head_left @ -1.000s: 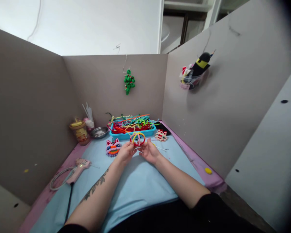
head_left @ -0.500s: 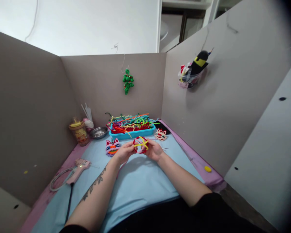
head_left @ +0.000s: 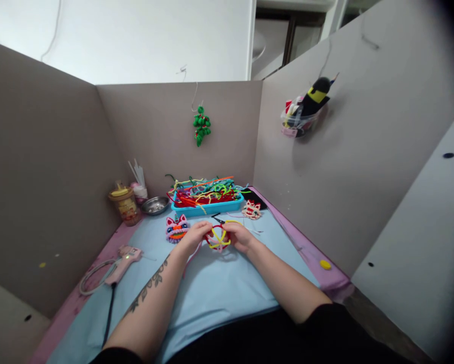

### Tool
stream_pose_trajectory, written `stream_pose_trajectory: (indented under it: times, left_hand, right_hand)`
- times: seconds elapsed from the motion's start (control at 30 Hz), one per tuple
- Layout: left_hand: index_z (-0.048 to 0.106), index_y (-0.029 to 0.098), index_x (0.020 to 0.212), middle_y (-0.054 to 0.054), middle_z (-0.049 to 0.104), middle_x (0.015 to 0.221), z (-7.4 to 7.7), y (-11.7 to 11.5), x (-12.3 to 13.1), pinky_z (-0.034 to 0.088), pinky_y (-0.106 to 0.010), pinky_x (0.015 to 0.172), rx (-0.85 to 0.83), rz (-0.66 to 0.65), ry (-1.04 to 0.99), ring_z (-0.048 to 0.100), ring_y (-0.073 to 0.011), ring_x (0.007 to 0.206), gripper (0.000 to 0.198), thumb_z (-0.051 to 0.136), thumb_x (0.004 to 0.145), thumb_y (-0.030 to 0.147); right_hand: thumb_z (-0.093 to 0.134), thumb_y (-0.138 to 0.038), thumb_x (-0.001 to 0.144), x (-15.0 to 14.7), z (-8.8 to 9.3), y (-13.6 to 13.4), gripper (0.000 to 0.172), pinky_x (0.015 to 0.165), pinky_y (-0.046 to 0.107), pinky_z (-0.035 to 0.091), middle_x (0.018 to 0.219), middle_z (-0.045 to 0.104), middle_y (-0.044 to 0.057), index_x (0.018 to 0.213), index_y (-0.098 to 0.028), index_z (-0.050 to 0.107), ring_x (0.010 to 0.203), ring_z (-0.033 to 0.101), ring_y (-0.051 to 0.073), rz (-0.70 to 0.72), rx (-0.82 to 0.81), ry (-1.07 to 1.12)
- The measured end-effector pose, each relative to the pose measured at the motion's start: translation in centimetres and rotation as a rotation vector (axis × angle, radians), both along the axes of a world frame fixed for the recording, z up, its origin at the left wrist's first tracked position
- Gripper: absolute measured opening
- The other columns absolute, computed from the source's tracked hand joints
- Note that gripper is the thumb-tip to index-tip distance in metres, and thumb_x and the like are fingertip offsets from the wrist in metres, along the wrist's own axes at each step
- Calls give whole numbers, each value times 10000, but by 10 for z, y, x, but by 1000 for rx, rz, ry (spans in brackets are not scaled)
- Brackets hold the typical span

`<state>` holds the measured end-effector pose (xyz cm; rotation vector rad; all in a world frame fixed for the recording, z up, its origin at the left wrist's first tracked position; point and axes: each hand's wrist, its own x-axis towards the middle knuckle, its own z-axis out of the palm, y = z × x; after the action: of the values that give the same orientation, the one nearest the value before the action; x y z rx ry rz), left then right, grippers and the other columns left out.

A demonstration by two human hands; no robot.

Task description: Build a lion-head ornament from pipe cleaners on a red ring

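Between my two hands is a round pipe-cleaner frame [head_left: 218,243], red around the rim with yellow and pink strands crossing it. My left hand [head_left: 197,235] is closed on its left side, and my right hand [head_left: 239,236] pinches its right side. A pink strand trails below my left hand. Just beyond the frame lie scissors [head_left: 218,219], partly hidden by my hands. Left of my left hand sits a purple lion-head figure [head_left: 177,230] of pipe cleaners; a cream and red one [head_left: 252,209] lies beyond my right hand.
A blue tray [head_left: 208,208] heaped with coloured pipe cleaners stands at the back. Left are a metal bowl [head_left: 155,205], a lidded cup [head_left: 125,205] and a pink glue gun [head_left: 124,264] with its cord. A yellow cap [head_left: 325,264] lies right. Grey partitions [head_left: 154,131] surround the table.
The round frame has tipped and dropped slightly toward me, both hands still on it. The scissors beyond it now show. The whole view has shifted slightly.
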<state>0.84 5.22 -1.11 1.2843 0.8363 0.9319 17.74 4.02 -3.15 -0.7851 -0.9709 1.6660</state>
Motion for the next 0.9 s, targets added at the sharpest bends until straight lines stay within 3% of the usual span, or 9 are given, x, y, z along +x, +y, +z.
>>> stream_pose_trajectory:
  times: [0.2, 0.43, 0.57, 0.67, 0.9]
  left_hand:
    - [548, 135, 580, 8, 513, 525, -4, 3, 1, 276, -201, 456, 45, 51, 68, 407, -76, 463, 262, 614, 701, 358]
    - [558, 128, 573, 1, 513, 510, 0, -2, 1, 280, -198, 460, 1, 9, 50, 420, -76, 460, 242, 625, 699, 324]
    - [569, 116, 587, -7, 515, 510, 1, -6, -1, 289, -201, 460, -109, -102, -6, 423, -74, 450, 145, 591, 710, 190]
    - [555, 119, 561, -12, 504, 486, 4, -9, -2, 299, -211, 456, -174, -107, -19, 426, -83, 440, 167, 540, 727, 125]
    - [622, 104, 669, -42, 572, 542, 4, -12, -1, 391, -244, 503, -302, -136, -29, 510, -120, 471, 189, 554, 787, 235]
  right_hand:
    - [696, -320, 616, 0, -4, 2, 216, 481, 234, 323, 460, 539, -19, 584, -149, 568, 441, 469, 93, 38, -19, -6]
    - [676, -281, 636, 1, -6, 4, 176, 488, 232, 329, 459, 536, -21, 579, -144, 581, 442, 459, 88, 55, -60, 34]
    - [640, -254, 653, 1, -7, 4, 179, 489, 242, 345, 433, 528, -15, 539, -150, 549, 424, 450, 95, 109, -105, 39]
    - [627, -223, 643, -1, -8, 3, 162, 479, 238, 341, 425, 527, -15, 528, -151, 539, 419, 445, 95, 93, -105, 23]
    - [558, -178, 637, -2, -3, -1, 134, 455, 239, 321, 418, 536, -1, 509, -141, 556, 418, 442, 104, 76, -83, -36]
